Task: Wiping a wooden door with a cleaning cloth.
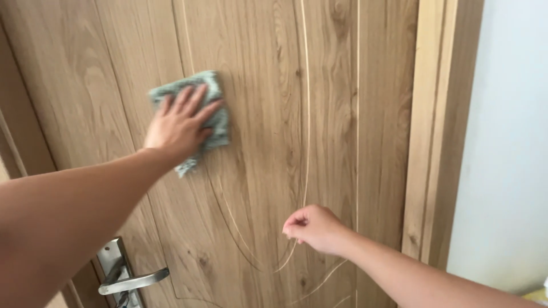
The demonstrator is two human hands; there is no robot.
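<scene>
A wooden door (319, 102) with a light oak grain and thin inlaid curved lines fills the view. My left hand (180, 122) lies flat against its upper left part, fingers spread, pressing a green cloth (220, 117) onto the wood. The cloth shows above, to the right of and below my fingers. My right hand (314, 228) hovers lower, in front of the door's middle, with the fingers curled loosely shut and nothing visible in them.
A silver lever handle (134, 280) on a metal plate sits at the door's lower left. The door frame (436, 131) runs down the right side, with a pale wall (508, 142) beyond it.
</scene>
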